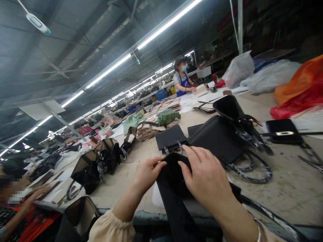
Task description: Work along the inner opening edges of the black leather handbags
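A black bag piece [174, 191] hangs over the near edge of the table, its upper rim between my two hands. My left hand [148, 173] pinches the rim's left side between thumb and fingers. On the right side, my right hand [204, 171] grips the rim, thumb in front and fingers bent over the far side. Just beyond my fingers lies a flat black panel [170, 137] with plastic-wrapped handle loops. To the right of it rests a larger black bag [217, 137] with wrapped handles.
Black bags [88, 168] stand at the left, near stacked brown pieces [147, 131]. A dark phone-like object [284, 131] and red and orange plastic [300, 90] are at the right. A person in a blue apron [183, 80] works beyond; another person's arm [22, 210] is at lower left.
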A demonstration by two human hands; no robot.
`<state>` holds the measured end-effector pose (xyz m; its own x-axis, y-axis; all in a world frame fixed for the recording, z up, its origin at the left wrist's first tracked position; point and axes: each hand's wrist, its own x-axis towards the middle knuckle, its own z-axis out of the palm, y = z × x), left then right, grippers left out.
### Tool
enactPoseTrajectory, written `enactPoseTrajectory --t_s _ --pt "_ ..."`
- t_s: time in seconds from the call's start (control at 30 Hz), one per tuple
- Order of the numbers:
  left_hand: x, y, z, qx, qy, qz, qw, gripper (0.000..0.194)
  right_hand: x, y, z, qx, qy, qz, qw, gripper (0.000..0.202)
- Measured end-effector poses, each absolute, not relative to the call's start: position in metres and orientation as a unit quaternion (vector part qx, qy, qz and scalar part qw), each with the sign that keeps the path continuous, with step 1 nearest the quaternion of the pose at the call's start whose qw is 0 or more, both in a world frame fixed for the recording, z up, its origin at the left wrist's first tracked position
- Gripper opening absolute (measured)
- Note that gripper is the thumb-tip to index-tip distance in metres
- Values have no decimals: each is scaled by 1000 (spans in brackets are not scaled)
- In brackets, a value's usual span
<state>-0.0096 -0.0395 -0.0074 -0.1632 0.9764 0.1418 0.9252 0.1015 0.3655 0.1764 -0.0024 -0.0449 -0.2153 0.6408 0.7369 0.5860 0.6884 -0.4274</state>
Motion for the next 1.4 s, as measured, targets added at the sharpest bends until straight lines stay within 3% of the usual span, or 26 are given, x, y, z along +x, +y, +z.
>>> enactPoseTrajectory --t_s 0.2,0.57,0.77,0.97,1.1,1.4 --pt "-11 -30 -4 669 731 133 27 29 175 4 -48 -423 -832 15 358 15" --pt "-10 -31 -2 661 741 119 22 30 213 1 -49 -456 -834 -7 311 17" --pt "-10 -26 1 693 710 124 22 30 225 -3 -47 -439 -864 23 247 3" --pt "-7 -6 -4 718 689 94 -25 31 222 -2 -34 -449 -875 97 156 17" --pt "-6 -5 -6 701 701 130 -15 32 238 7 -33 -423 -882 150 143 28" --pt "-10 11 -21 577 698 398 145 33 264 17 -38 -403 -857 275 168 35"
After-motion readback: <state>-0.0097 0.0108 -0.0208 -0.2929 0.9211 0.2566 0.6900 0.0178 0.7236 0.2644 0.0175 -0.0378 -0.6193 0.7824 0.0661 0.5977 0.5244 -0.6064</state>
